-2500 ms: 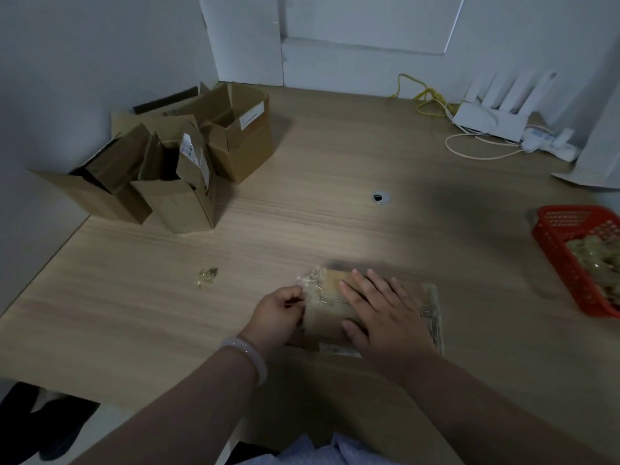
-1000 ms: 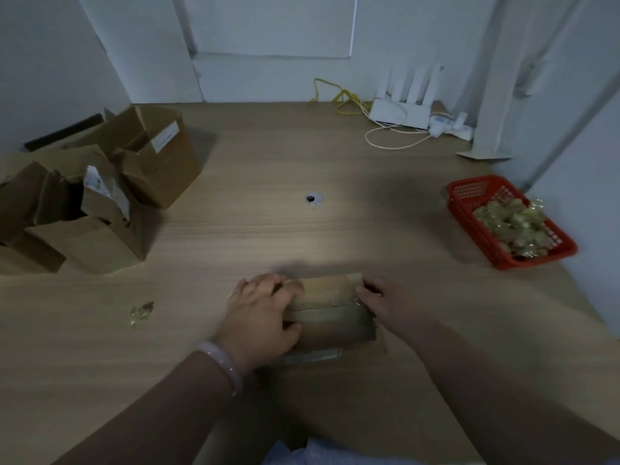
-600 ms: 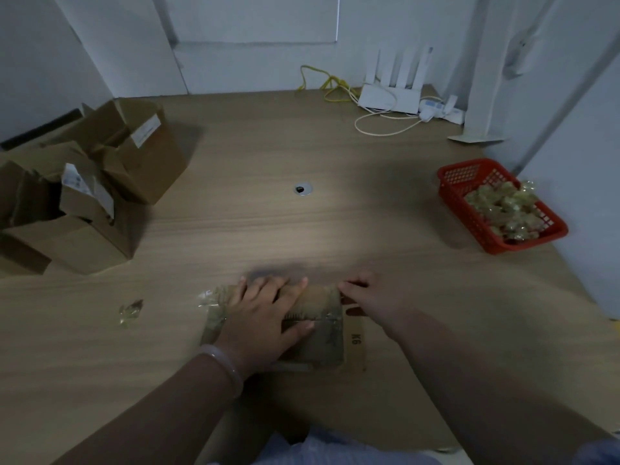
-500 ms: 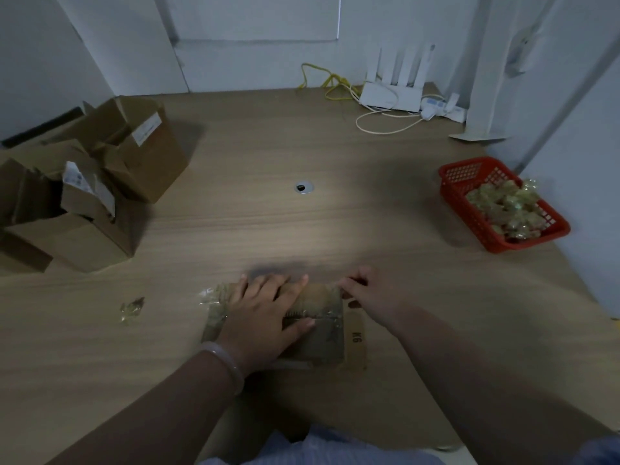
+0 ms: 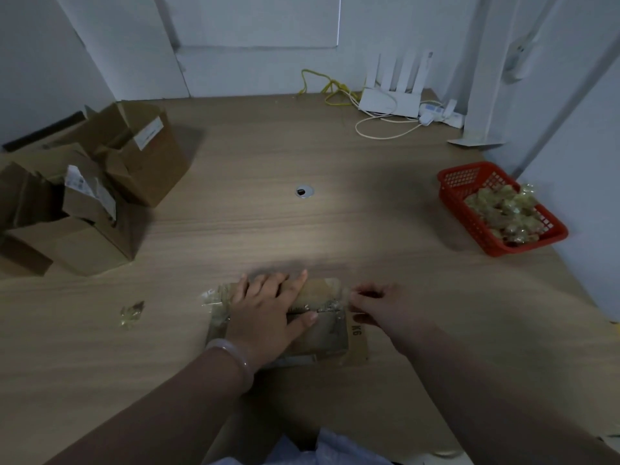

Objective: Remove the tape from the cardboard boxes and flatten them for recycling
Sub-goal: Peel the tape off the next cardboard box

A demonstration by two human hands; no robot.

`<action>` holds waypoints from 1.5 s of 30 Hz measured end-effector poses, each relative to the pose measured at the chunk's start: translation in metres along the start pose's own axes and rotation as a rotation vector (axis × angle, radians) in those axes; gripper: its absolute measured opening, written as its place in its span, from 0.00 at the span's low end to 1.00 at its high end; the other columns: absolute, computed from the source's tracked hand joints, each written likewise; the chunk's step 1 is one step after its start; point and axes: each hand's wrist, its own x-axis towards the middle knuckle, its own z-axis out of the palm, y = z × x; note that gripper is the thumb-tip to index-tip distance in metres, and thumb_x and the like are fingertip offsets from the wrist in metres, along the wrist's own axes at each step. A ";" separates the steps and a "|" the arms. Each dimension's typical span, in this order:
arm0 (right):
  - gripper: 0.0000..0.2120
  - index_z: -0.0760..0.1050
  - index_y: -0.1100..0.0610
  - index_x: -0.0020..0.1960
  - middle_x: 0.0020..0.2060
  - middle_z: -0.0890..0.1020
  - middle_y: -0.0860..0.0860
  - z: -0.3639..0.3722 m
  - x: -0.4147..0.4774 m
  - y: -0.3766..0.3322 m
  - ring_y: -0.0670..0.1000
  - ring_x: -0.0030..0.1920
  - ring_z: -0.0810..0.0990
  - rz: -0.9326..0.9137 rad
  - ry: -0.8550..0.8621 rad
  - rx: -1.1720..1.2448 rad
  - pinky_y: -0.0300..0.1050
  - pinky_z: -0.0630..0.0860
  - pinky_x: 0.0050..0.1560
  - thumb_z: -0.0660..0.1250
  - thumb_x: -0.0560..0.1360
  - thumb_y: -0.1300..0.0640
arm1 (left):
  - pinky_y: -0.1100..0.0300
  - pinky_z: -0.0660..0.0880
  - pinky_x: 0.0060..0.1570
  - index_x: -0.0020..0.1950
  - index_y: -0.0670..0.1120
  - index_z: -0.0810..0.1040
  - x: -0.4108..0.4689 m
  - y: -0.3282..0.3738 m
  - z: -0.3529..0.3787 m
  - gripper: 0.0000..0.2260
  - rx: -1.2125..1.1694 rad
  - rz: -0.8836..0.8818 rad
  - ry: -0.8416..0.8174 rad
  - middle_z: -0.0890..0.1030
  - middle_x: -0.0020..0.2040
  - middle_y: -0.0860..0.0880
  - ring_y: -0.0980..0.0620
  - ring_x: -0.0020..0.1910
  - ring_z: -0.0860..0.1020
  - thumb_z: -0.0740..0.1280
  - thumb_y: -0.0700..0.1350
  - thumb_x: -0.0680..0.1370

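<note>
Two hands: left hand flat, fingers straight, covering flattened box; right hand blurred, grip unclear.

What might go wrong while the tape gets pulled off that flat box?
The right hand seems to pinch clear tape at the edge of the flattened box; the tape may tear, leaving strips stuck. Only the left hand presses the box down, so a hard pull might slide it.
</note>
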 end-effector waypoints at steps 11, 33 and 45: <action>0.13 0.84 0.45 0.36 0.39 0.85 0.47 0.005 -0.027 0.017 0.44 0.42 0.83 0.001 -0.050 -0.156 0.39 0.79 0.37 0.69 0.74 0.59 | 0.47 0.44 0.73 0.75 0.64 0.46 0.012 0.003 0.001 0.34 -0.044 -0.110 0.016 0.62 0.73 0.55 0.50 0.73 0.56 0.41 0.73 0.70; 0.09 0.74 0.59 0.39 0.31 0.75 0.52 0.008 -0.036 -0.004 0.48 0.32 0.75 0.205 -0.113 -0.056 0.44 0.77 0.34 0.65 0.78 0.60 | 0.46 0.45 0.73 0.76 0.63 0.47 0.011 0.006 -0.006 0.33 -0.038 -0.101 0.012 0.63 0.73 0.55 0.50 0.73 0.57 0.46 0.72 0.73; 0.11 0.77 0.56 0.33 0.27 0.75 0.50 -0.002 -0.011 -0.018 0.46 0.27 0.74 0.106 -0.040 -0.035 0.40 0.72 0.28 0.69 0.74 0.59 | 0.45 0.47 0.72 0.76 0.62 0.50 0.009 0.007 -0.003 0.33 -0.024 -0.082 0.042 0.65 0.71 0.54 0.49 0.71 0.59 0.47 0.72 0.73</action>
